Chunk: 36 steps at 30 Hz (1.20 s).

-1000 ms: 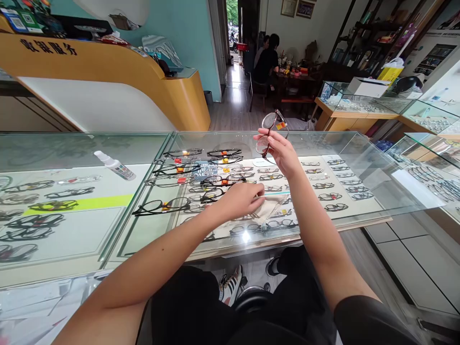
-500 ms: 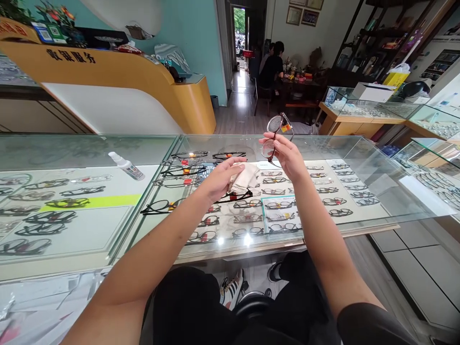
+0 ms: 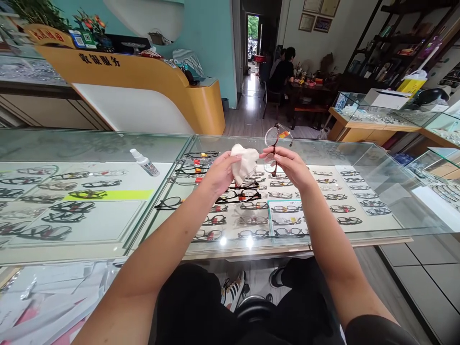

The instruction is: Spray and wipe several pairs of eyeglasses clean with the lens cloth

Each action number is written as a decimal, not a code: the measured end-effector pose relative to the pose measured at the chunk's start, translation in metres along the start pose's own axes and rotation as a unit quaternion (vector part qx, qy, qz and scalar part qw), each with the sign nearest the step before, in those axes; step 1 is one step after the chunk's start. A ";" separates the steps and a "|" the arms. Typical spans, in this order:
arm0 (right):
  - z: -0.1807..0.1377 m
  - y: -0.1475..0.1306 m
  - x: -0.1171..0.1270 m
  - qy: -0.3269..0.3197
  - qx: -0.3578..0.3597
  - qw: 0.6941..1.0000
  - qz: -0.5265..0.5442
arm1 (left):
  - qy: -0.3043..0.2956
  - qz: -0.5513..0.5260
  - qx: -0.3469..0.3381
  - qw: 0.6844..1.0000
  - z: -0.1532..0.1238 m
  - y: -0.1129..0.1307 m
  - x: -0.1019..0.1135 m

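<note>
Above the glass display counter [image 3: 305, 230], my left hand [image 3: 220, 176] is closed on a bunched white cloth [image 3: 245, 164]. My right hand [image 3: 289, 166] pinches a pair of eyeglasses [image 3: 272, 137] near the bridge. The frame is dark reddish and held upright on its side, one lens above the fingers and the other partly behind them. An orange tag hangs by its temple arm. The cloth is close to the right fingertips; whether they touch I cannot tell. Several black eyeglasses [image 3: 239, 195] with red and orange tags lie on the glass below my left hand.
A white spray bottle [image 3: 144, 163] lies on the counter at the left. Rows of eyeglasses [image 3: 286, 209] sit under the glass. Plastic-wrapped papers [image 3: 53, 302] are at lower left. Beyond stand an orange service desk [image 3: 204, 105] and a seated person [image 3: 283, 74] at a far table.
My left hand has raised the cloth closer to the eyeglasses. My right hand has lowered slightly and the eyeglasses have turned. The whole view has shifted a little.
</note>
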State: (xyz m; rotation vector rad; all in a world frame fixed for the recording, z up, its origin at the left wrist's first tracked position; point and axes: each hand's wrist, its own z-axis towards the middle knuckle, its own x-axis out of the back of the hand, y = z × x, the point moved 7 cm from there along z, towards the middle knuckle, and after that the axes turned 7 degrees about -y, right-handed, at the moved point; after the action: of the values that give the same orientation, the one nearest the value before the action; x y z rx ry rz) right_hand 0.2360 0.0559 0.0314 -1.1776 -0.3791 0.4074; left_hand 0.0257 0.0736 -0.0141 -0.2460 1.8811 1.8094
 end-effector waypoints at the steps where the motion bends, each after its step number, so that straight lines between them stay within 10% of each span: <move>1: 0.000 0.001 -0.004 -0.013 -0.002 1.000 -0.001 | 0.008 0.004 -0.010 1.000 0.001 0.000 0.002; 13: 0.006 0.021 -0.040 -0.064 -0.053 0.996 -0.011 | -0.022 0.042 -0.055 0.997 -0.004 0.004 -0.007; 20: 0.007 0.027 -0.045 -0.077 -0.055 0.995 -0.017 | 0.071 0.116 -0.087 0.987 -0.002 0.005 0.010; 36: 0.008 0.031 -0.053 -0.090 -0.045 0.995 -0.021 | -0.019 0.188 -0.181 0.965 -0.006 0.010 -0.006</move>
State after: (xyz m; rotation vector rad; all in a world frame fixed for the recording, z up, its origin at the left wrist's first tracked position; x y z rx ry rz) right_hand 0.1824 0.0464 0.0014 -1.2216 -0.5830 0.4665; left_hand 0.0244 0.0669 -0.0022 0.0247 1.6402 2.3940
